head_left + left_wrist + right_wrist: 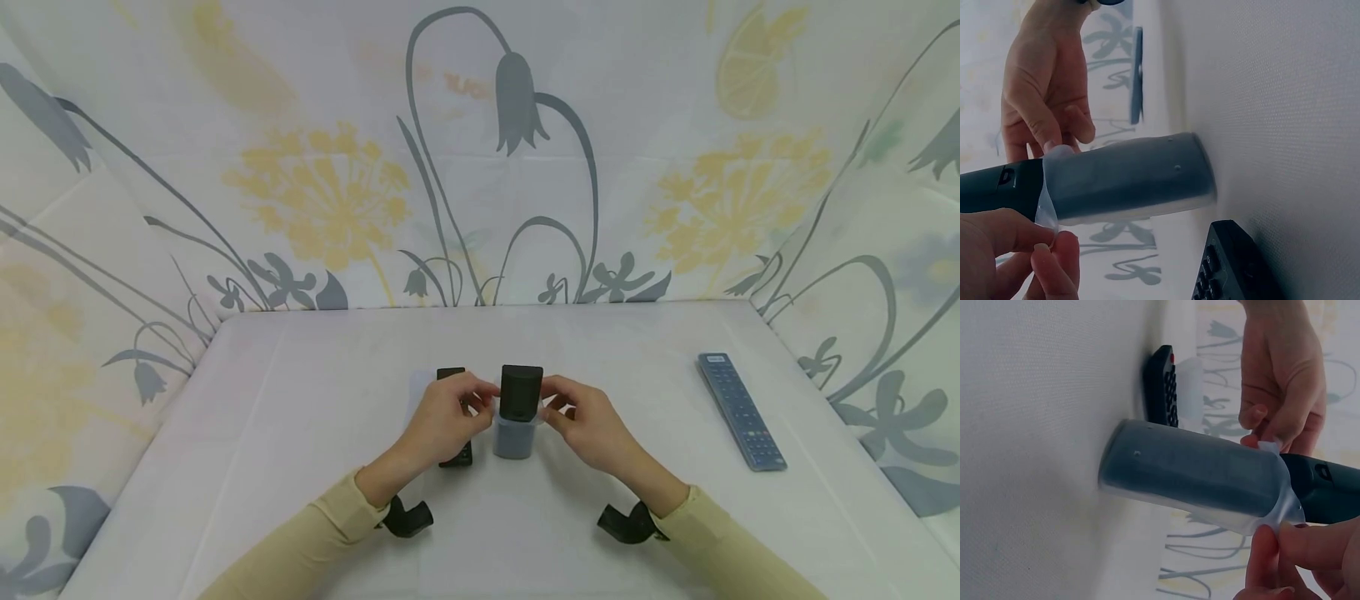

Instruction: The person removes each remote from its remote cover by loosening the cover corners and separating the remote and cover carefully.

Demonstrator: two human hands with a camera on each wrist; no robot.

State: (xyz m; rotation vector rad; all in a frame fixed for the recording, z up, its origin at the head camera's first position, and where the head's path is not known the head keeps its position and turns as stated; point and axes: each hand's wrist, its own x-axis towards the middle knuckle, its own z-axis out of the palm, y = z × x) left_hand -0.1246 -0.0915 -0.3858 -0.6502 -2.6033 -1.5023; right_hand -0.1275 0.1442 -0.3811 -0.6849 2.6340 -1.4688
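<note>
So my black device (521, 392) is standing more or less upright around the middle of the counter (615, 342), its lower part sitting inside a cloudy see-through cover (513, 440) and its top end poking out. My left grip (447, 412) is pinching the cover's rim on one side, and my right grip (592, 421) is pinching it on the other. Can't tell if the cover's bottom is actually touching down. Just left of it, a black remote (457, 458) is lying partly hidden behind my left grip. Well off to the right, a blue-grey remote (742, 412) is lying at a slant. Flowery cloth (645, 67) is hanging behind it all.
</note>
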